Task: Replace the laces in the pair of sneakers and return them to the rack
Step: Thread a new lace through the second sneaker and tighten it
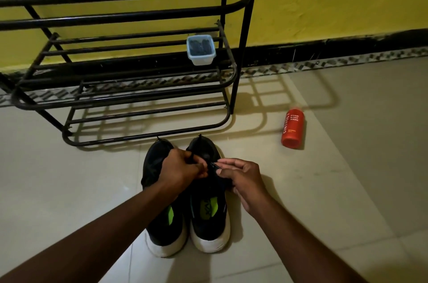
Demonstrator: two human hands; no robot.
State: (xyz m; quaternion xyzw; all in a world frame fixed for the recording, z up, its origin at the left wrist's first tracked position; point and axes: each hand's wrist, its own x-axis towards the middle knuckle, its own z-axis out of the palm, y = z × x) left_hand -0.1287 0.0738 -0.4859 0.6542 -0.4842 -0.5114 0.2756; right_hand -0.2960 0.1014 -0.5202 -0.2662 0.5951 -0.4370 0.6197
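Observation:
Two black sneakers with white soles stand side by side on the floor, heels toward me: the left sneaker [159, 218] and the right sneaker [208, 213]. Both hands work over the right sneaker's lacing area. My left hand [181, 168] pinches a black lace [213, 165], and my right hand [243, 178] grips the same lace from the right. The black metal rack [148, 74] stands just beyond the toes. On its middle shelf sits a small clear plastic tub [201, 50] with dark, lace-like contents.
An orange body-wash bottle [293, 128] lies on the pale tiled floor [347, 167] to the right of the rack. A yellow wall with a black skirting [335, 44] runs behind. The rack's shelves hold only the tub.

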